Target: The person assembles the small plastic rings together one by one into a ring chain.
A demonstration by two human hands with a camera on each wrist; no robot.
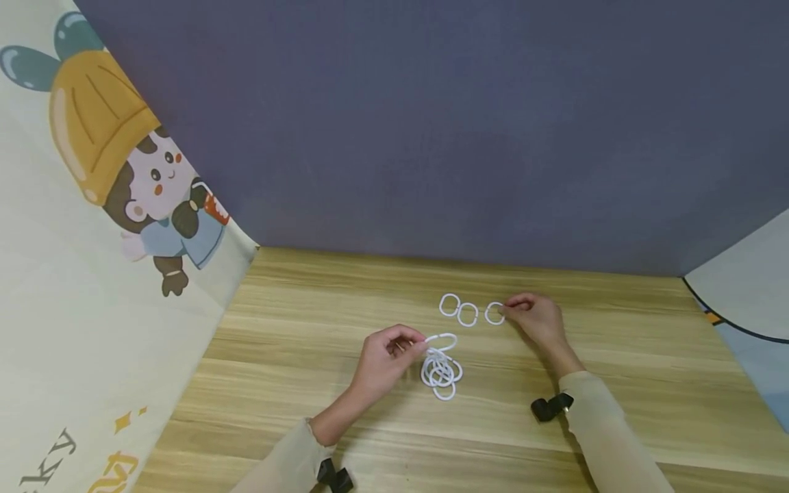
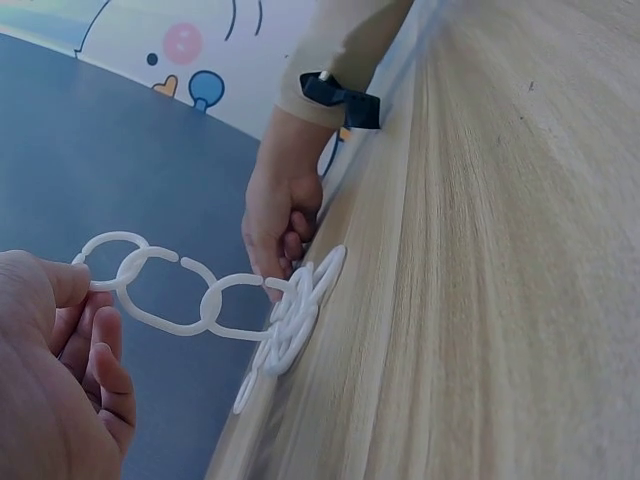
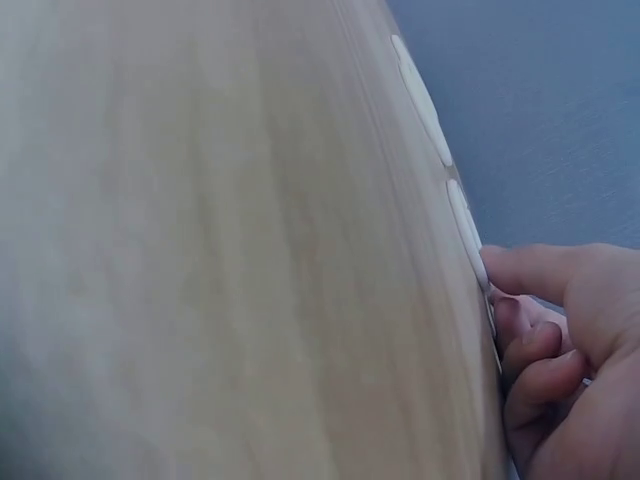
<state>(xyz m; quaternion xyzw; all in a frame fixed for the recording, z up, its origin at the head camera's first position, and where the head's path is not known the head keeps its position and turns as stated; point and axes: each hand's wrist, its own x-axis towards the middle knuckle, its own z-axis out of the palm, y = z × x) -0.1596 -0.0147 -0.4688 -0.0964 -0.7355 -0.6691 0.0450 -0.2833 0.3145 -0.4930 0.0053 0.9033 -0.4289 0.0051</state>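
Observation:
My left hand (image 1: 385,359) pinches the top link of a chain of white plastic links (image 2: 168,325) between thumb and fingertips. Part of that chain hangs from the fingers, while its lower links lie bunched in a heap (image 1: 439,375) on the table. Farther back and to the right, my right hand (image 1: 539,322) has its thumb and fingertips at the right edge of a single white link (image 1: 487,313), which lies flat. In the right wrist view the thumb (image 3: 515,268) meets that link, and the other fingers are curled beneath.
Two more loose white links, one (image 1: 440,305) slightly left of the other (image 1: 468,324), lie side by side left of the right hand's link. A dark grey-blue panel (image 1: 431,171) rises behind the wooden table (image 1: 308,301). A cartoon-printed wall (image 1: 61,308) borders the left side.

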